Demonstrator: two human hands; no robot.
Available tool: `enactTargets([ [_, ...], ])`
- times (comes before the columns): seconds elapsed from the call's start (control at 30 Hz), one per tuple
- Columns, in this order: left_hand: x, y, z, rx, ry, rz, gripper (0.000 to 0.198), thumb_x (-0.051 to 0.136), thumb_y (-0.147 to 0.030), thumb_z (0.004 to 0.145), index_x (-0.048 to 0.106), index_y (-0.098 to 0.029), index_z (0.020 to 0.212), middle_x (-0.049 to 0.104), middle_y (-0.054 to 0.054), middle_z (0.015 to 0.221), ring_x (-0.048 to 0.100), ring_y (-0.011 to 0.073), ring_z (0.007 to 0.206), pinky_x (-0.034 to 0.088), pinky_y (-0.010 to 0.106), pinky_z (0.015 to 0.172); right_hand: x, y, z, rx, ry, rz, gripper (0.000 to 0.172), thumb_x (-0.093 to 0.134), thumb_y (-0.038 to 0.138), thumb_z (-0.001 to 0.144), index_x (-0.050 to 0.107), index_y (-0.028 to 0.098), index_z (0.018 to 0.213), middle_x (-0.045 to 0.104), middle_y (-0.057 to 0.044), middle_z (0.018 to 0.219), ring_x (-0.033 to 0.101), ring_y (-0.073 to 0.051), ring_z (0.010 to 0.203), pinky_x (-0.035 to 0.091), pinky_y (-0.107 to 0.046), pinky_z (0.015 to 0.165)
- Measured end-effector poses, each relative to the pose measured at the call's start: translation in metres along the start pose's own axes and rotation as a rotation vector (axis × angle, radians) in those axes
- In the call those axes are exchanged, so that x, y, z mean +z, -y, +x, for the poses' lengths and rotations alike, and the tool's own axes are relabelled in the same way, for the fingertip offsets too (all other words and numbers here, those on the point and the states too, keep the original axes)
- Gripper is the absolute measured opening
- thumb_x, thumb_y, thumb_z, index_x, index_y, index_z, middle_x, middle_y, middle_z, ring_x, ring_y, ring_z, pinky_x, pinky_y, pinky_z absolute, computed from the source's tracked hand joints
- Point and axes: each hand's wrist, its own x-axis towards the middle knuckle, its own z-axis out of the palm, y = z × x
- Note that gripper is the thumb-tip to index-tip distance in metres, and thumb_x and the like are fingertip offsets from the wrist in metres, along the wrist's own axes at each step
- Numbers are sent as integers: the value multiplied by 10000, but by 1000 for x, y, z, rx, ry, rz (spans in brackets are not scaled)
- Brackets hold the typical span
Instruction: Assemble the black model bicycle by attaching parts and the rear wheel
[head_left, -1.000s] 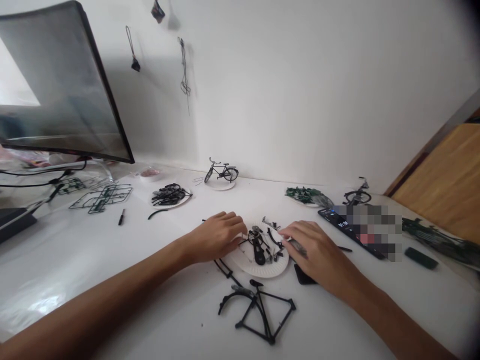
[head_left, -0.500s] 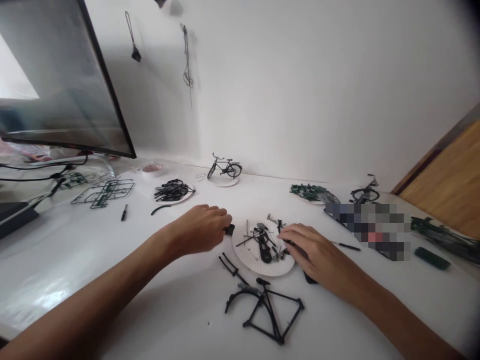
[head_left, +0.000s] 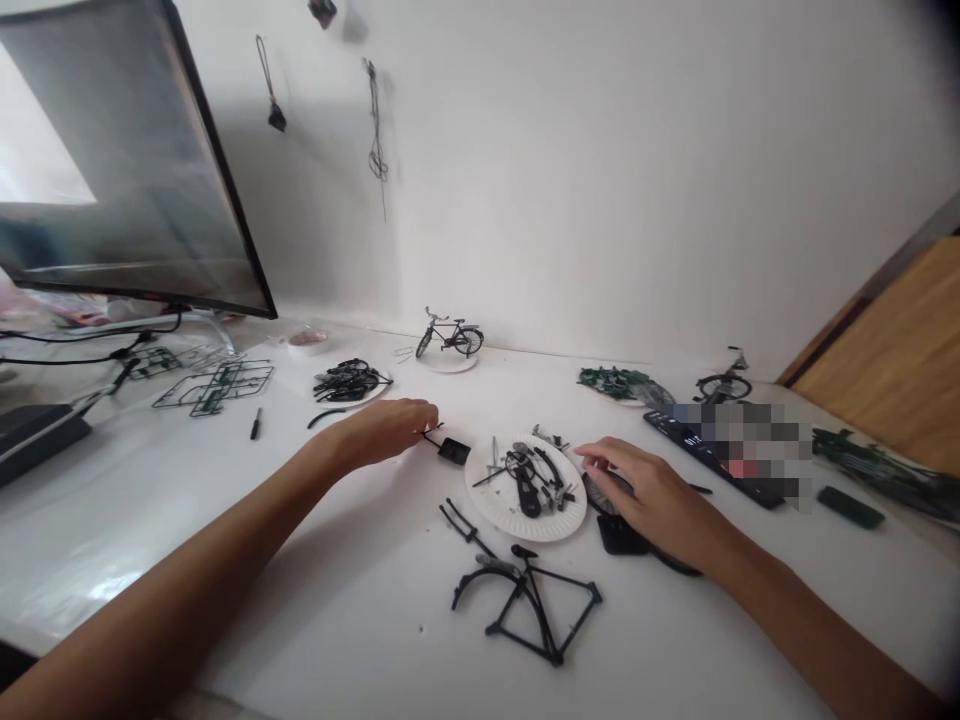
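Observation:
My left hand (head_left: 382, 432) hangs just left of a small black plastic part (head_left: 454, 451) lying on the white table, and a thin black stem runs from that part to my fingertips. My right hand (head_left: 652, 495) sits past the right rim of a white paper plate (head_left: 517, 530), its fingers over a dark round sprocket-like piece (head_left: 600, 492). The plate carries a heap of black and grey miniature bicycle parts. In front of it lies a partly built black bicycle frame (head_left: 562, 582) with a curved mudguard, and a black fork piece (head_left: 465, 525) rests beside it.
Farther back stand a finished model bicycle (head_left: 450, 340) and a plate of black parts (head_left: 349, 383). Green sprues (head_left: 214, 388) lie at left, below a monitor (head_left: 127, 170). A phone (head_left: 690, 450) with a pixelated area lies at right, near a plate of green parts (head_left: 615, 382).
My left hand has drawn back left, and the black part now lies on the table near my fingertips. My right hand has slid off the plate to its right rim.

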Motion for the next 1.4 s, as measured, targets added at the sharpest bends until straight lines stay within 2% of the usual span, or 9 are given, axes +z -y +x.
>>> enactTargets([
  [0.23,-10,6,-5,-88,-158,-79,345,459,-194,940,537,-140,1271,683,100,949,630,177,778,451,266,658,1,-10,2,-14,-44,-12,234,443,301,998,645,235,1097,695,-77,1117,655,-236,1030,519,-376,904],
  [0.3,-14,2,-2,-83,-206,-123,308,451,-208,961,562,-145,1241,682,104,972,630,174,798,465,268,669,0,-12,3,-11,-48,-21,235,442,301,994,647,232,1084,700,-78,1098,660,-237,1011,525,-378,881],
  [0.43,-16,-18,6,-30,-275,-233,188,484,-249,982,646,-166,1027,681,78,1004,635,140,806,502,245,679,-1,-9,4,-12,-60,-36,254,426,304,989,659,235,1064,708,-83,1094,665,-246,1011,537,-392,871],
  [0.6,-4,-53,8,136,-443,-338,206,521,-264,994,686,-161,1063,706,89,1071,669,165,883,549,298,767,1,0,3,-41,-73,-66,259,421,294,1001,652,226,1095,702,-86,1126,645,-249,1053,517,-418,930],
  [0.7,1,-69,5,245,-446,-278,255,484,-247,1015,690,-142,1123,731,109,1046,687,191,914,557,333,797,4,1,4,-73,-65,-84,251,430,277,1001,652,222,1106,705,-79,1110,642,-242,1039,506,-421,943],
  [0.83,-3,-78,1,377,-392,-321,275,469,-248,1025,697,-144,1138,722,121,1053,685,176,924,563,307,774,7,-2,5,-92,-70,-82,260,442,261,990,667,226,1115,713,-72,1100,650,-237,1028,510,-415,934],
  [1.0,-6,-82,0,429,-390,-382,253,505,-261,1011,723,-147,1071,716,109,985,676,169,886,555,297,749,7,-5,6,-100,-66,-83,265,438,269,989,680,219,1085,718,-78,1075,653,-240,1006,506,-432,931],
  [1.23,-4,-80,1,355,-283,-436,172,606,-234,957,710,-139,1056,700,83,944,649,153,832,527,271,715,3,-5,6,-99,6,-69,212,463,240,988,673,211,992,703,-67,993,628,-226,951,503,-394,870],
  [1.4,0,-64,6,183,-344,-569,131,692,-259,896,721,-152,966,706,44,863,639,125,731,520,244,671,0,-9,5,-91,13,-99,190,491,227,973,680,215,968,701,-60,970,626,-227,940,499,-390,860],
])
